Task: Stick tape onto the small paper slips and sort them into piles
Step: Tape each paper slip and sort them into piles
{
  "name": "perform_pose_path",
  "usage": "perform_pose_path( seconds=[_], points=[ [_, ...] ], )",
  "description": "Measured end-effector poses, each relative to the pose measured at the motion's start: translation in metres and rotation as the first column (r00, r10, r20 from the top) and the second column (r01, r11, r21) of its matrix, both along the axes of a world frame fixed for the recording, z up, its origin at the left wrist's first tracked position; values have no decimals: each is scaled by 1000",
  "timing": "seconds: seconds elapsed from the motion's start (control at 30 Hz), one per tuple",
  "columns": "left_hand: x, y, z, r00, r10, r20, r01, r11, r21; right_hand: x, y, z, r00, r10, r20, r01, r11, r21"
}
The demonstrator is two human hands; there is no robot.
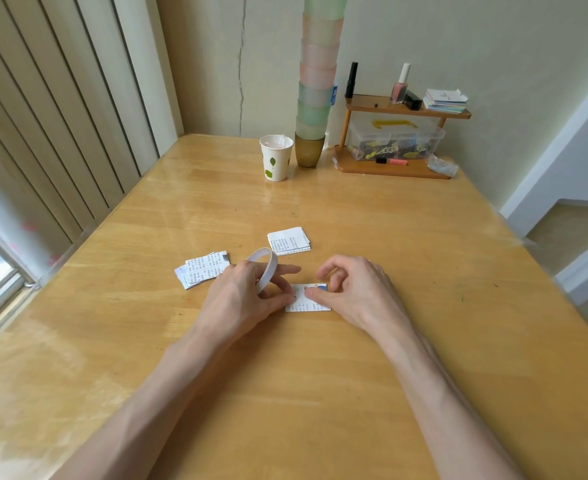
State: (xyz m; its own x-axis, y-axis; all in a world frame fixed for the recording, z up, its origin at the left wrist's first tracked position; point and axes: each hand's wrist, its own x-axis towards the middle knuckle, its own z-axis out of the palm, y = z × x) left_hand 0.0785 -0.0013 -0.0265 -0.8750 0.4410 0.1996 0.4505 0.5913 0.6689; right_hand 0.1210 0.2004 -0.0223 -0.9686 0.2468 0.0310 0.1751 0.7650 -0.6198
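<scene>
While our left grip, hooked through the roll, pinned the slip to the tabletop for taping, our loosely curled, empty right grip thumbed it flat.

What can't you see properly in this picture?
Head view:
- Print on the paper slip: too small, partly covered by left hand and right hand.
- Any tape strip pulled from the tape roll: cannot be made out.
- What is in the paper cup: hidden by its wall.
- Top of the cup stack: cut off by the upper edge.
</scene>
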Motion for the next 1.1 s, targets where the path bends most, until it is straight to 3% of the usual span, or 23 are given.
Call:
perform_pose_path(
  seconds=[0.17, 0.3, 0.5, 0.63, 0.87, 0.93, 1.1],
  points=[
    [-1, 0, -2, 1000, 9, 13, -9, 1000, -5, 1, 4, 0, 998, 63, -17, -63, 998, 30],
    [-3, -1, -7, 1000, 11, 27, -11, 1000, 3, 2, 9, 3, 981, 181, 69, -183, 983, 21],
    [-6, -3, -11, 998, 62, 19, -62, 998, 7, 0, 7, 3, 980, 194, 38, -194, 981, -3],
    [-4, -3, -9, 997, 72, 41, -74, 997, 38, -1, 6, 1, 985, 172, 4, -167, 958, -233],
    [-1, -4, 9, 963, -44, 266, -47, 944, 326, 3, -1, 13, 984, 101, -144, -172, 731, -661],
    [1, -3, 13, 960, -57, 274, -54, 924, 379, 3, -7, 12, 986, 94, -135, -162, 689, -706],
    [3, 0, 12, 955, -23, 295, -107, 902, 418, 1, -22, 8, 984, -37, -174, -94, 726, -681]
  ],
)
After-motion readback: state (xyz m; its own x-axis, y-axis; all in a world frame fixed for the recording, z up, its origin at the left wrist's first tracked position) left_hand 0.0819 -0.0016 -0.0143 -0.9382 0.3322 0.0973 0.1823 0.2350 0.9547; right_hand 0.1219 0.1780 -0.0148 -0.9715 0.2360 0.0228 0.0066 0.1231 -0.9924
